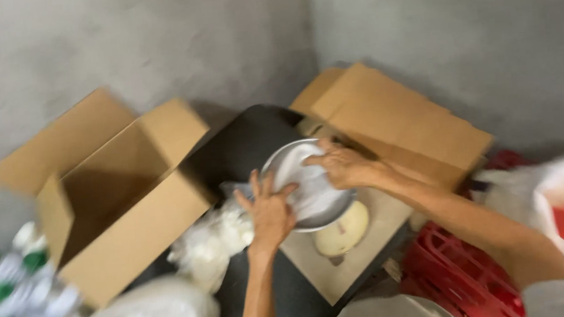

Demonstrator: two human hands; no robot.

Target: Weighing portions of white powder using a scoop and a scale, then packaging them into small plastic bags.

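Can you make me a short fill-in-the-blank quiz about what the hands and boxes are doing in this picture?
1. Both hands, the left hand and the right hand, touch a round ____ bowl.
2. The open cardboard box lies to the ____ of the bowl.
3. The plastic crate at lower right is ____ in colour.

Missing words: metal; left; red

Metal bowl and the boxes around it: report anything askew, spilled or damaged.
Nothing looks spilled or damaged. The metal bowl is tilted, held at its rim by the left hand and right hand. The cardboard box lies tipped, opening sideways. Blur hides finer detail.
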